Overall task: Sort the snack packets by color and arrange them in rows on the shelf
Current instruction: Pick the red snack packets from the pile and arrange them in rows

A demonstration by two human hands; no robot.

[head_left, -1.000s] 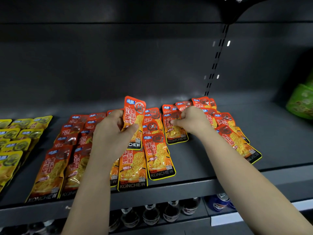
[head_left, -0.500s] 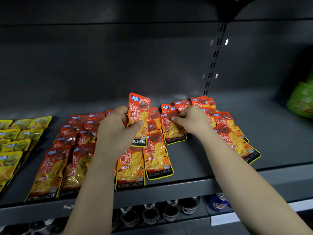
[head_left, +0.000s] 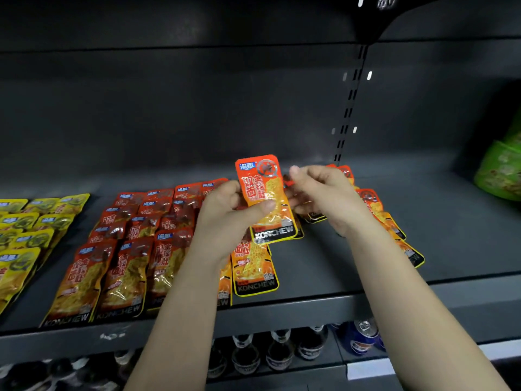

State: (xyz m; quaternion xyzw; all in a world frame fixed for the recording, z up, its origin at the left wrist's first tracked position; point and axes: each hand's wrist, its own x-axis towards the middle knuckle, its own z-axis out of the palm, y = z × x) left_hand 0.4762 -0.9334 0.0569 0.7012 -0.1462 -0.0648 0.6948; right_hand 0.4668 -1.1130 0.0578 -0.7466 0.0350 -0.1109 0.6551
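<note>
On the lower tier, dark glass bottles (head_left: 277, 349) and a blue drink can (head_left: 363, 334) stand beneath the grey metal shelf (head_left: 465, 249). Two bare forearms reach up over its front edge. Glossy orange snack packets with black KONCHEW bands (head_left: 121, 266) lie flat on the shelf in overlapping rows, and yellow foil snack packets (head_left: 22, 235) lie in rows to their left. The left hand (head_left: 225, 218) holds one orange packet (head_left: 265, 198) upright above the rows, its grip pinching the packet with the thumb pressed across the front. The right hand (head_left: 324, 193) is just beside that packet's right edge with fingers curled; whether its grip holds anything cannot be told. More orange packets (head_left: 377, 210) trail behind the right wrist. A green bag (head_left: 501, 170) sits far right.
</note>
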